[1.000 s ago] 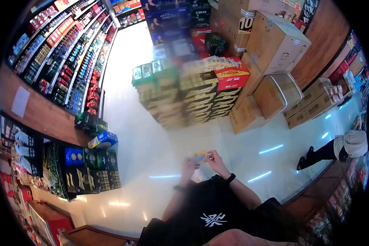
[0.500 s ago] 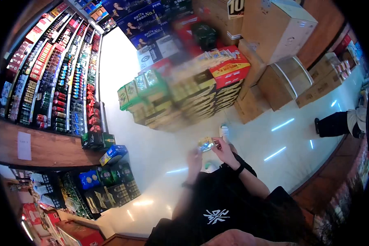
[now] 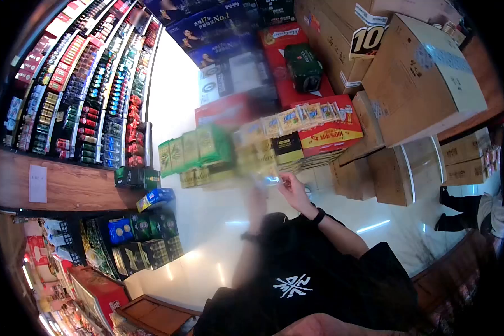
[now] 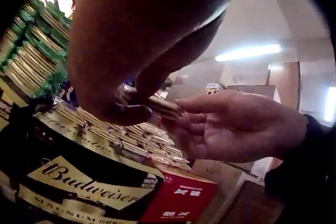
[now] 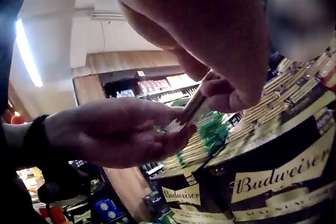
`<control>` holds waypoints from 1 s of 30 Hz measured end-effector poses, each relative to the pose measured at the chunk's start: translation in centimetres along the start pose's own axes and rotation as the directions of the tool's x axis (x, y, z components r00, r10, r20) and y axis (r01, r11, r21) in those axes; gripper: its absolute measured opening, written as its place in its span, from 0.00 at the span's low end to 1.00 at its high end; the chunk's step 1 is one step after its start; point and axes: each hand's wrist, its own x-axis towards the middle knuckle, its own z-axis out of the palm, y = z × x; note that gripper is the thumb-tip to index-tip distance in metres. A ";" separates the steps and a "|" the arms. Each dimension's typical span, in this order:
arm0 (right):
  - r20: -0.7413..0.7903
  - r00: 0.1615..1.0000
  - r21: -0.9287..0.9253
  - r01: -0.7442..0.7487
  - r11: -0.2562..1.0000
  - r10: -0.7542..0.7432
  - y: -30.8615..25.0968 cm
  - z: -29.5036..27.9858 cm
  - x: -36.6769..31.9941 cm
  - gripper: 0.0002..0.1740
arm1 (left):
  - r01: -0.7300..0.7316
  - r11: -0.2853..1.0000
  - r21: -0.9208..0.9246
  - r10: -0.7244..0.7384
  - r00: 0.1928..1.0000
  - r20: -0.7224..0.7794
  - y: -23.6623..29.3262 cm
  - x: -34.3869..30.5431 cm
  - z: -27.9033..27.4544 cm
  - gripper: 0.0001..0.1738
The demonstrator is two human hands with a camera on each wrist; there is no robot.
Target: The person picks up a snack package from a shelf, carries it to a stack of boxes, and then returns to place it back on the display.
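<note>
Both hands hold a small flat packet (image 5: 195, 103) in front of the body, its contents hard to make out. My left hand (image 3: 257, 206), blurred in the head view, pinches one end between thumb and fingers. The other end is pinched by the fingertips of my right hand (image 3: 297, 194). Seen edge-on in the left wrist view, the thin packet (image 4: 164, 107) bridges the two hands. Just beyond them, rows of similar flat packets (image 3: 290, 121) lie on black and gold Budweiser cartons (image 4: 89, 182). Green-wrapped packets (image 3: 199, 148) are piled to the left.
A red and yellow carton (image 3: 333, 131) and tall brown boxes (image 3: 420, 84) stand to the right. Shelves of bottles and cans (image 3: 89, 95) run along the left. Drink packs (image 3: 145, 224) sit on the floor at lower left. Another person's legs (image 3: 462, 210) show at far right.
The stacked cartons now appear closer, and the hands with the packet have moved from over the floor to the stack's near edge. Both hands keep their hold.
</note>
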 end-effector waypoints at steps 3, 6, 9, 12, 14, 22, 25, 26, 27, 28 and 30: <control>0.035 0.999 0.057 -0.004 0.998 0.002 -1.8 -1.3 2.8 0.23 | -0.073 0.997 0.010 0.074 0.993 -0.096 3.2 2.8 1.5 0.19; 0.083 0.997 0.129 -0.017 0.992 0.006 -1.4 -1.8 5.2 0.28 | -0.038 0.999 0.016 0.040 0.993 -0.108 3.3 5.6 1.8 0.19; 0.119 0.992 0.249 -0.074 0.966 0.045 -2.0 -1.9 7.2 0.32 | -0.088 0.996 -0.021 0.085 0.991 -0.099 3.2 8.2 1.7 0.20; 0.089 0.994 0.343 -0.084 0.935 0.057 -2.7 -1.3 8.7 0.33 | -0.178 0.984 -0.031 0.174 0.979 -0.102 3.2 10.6 1.9 0.22; 0.086 0.990 0.426 -0.139 0.894 0.112 -3.9 -1.4 10.2 0.33 | -0.202 0.979 -0.024 0.199 0.977 -0.081 3.2 12.3 1.9 0.23; 0.038 0.985 0.357 -0.171 0.918 0.169 -2.6 -0.8 14.0 0.32 | -0.264 0.905 0.335 0.293 0.955 -0.040 6.2 15.6 1.0 0.22; 0.015 0.986 0.252 -0.163 0.954 0.165 -2.5 -0.7 14.7 0.34 | -0.321 0.852 0.414 0.353 0.935 -0.002 6.1 17.0 1.0 0.22; 0.010 0.987 0.208 -0.161 0.965 0.163 -2.5 -0.6 14.9 0.35 | -0.343 0.824 0.451 0.378 0.926 0.014 6.0 17.4 0.9 0.22; 0.029 0.987 0.198 -0.162 0.967 0.160 -3.0 -0.7 15.0 0.37 | -0.362 0.794 0.488 0.398 0.917 0.032 6.5 17.5 0.8 0.22; 0.047 0.986 0.188 -0.164 0.968 0.158 -3.5 -0.8 14.9 0.39 | -0.380 0.763 0.524 0.417 0.908 0.052 7.1 17.5 0.7 0.22; 0.080 0.986 0.180 -0.158 0.971 0.145 -4.2 -1.0 15.0 0.42 | -0.296 0.812 0.504 0.316 0.948 0.048 8.1 17.5 0.7 0.23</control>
